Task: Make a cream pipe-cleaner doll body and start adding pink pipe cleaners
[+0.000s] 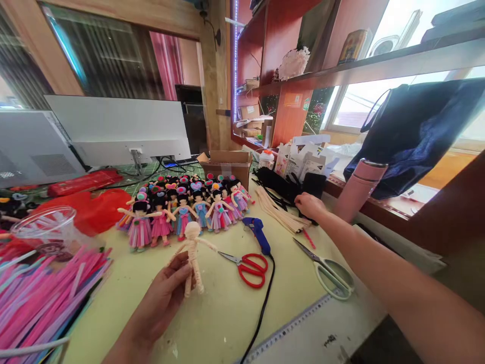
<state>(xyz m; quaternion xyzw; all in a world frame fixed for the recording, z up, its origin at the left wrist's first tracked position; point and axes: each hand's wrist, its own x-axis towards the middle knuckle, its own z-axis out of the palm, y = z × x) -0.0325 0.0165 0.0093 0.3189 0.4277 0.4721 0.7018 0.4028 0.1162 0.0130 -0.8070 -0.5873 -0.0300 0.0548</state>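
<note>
In my left hand (170, 285) I hold a cream doll body (193, 253) upright by its legs and lower side; it has a round head and thin arms and looks wound from fuzzy pipe cleaners. My right hand (309, 206) reaches far forward, its fingers closed at the black pipe cleaners (278, 184); the fingertips are partly hidden. A bundle of cream pipe cleaners (280, 210) lies just left of that hand. Between my hands are red-handled scissors (252, 270) and a blue glue gun (257, 235). Pale-handled scissors (333, 278) lie under my right forearm.
Several finished dolls (184, 212) with black hair and colourful skirts stand at the back. Pink and purple pipe cleaners (56, 298) and a clear plastic cup (45, 227) fill the left. A ruler (291, 328) lies in front; a pink thermos (361, 187) stands right. The glue gun's cord crosses the table.
</note>
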